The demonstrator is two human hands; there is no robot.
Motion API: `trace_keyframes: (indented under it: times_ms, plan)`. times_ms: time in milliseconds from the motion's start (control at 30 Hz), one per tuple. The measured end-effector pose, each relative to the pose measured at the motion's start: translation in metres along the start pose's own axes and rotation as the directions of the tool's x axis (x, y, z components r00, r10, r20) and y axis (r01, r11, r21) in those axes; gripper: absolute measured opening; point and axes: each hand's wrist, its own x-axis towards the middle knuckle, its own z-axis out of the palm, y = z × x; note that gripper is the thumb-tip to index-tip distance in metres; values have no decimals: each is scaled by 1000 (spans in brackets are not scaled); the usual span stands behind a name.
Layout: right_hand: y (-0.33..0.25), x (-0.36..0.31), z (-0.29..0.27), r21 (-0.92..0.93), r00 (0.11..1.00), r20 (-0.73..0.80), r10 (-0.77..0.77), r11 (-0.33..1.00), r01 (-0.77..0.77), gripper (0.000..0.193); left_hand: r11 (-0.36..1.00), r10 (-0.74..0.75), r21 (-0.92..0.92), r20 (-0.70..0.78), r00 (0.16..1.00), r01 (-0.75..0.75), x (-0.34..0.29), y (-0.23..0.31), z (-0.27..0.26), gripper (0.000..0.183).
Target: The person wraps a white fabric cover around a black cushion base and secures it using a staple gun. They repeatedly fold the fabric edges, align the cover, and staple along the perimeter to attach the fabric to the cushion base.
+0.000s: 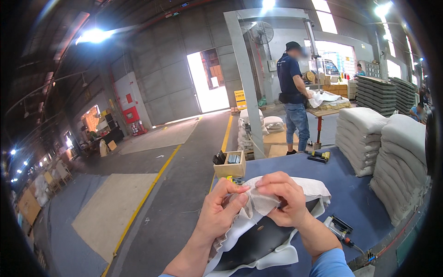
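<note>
In front of me a white padded fabric cover (311, 187) lies around a black panel (251, 244) on a blue-covered table (362, 196). My left hand (220, 210) pinches the cover's gathered edge between thumb and fingers. Close beside it, my right hand (288, 198) pinches the same thin, whitish edge, and the fabric is drawn up between the two hands. White foam-like edging shows along the panel's near side. A staple gun (339, 228) with an air hose lies to the right of my right forearm.
Beyond my hands stands a wooden box (230, 171) with metal strips, probably staples. A yellow-and-black staple gun (319, 157) lies at the table's far side. Folded padded covers (399, 159) are stacked at the right. Past a grey metal post (247, 83), a co-worker (294, 92) handles white fabric.
</note>
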Motion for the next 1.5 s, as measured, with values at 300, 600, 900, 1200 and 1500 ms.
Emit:
trace_keyframes:
  times_ms: [300,600,900,1200,1500]
  plan:
    - [4,10,-15,-94,979,200,-33,994,53,43,999,29,-43,30,999,-28,-7,3,7,11]
    - [7,15,-8,5,975,220,-40,999,40,46,986,101,123,107,989,-114,-17,-13,-6,39]
    - [12,17,-2,29,966,257,-27,999,20,54,951,111,281,78,991,-129,-16,-14,0,58]
    - [12,3,-1,-156,973,101,-208,962,222,29,900,146,400,95,985,-172,-9,3,10,59]
    - [10,-3,2,-149,963,79,-260,952,269,26,881,212,419,69,975,-221,-14,4,11,60]
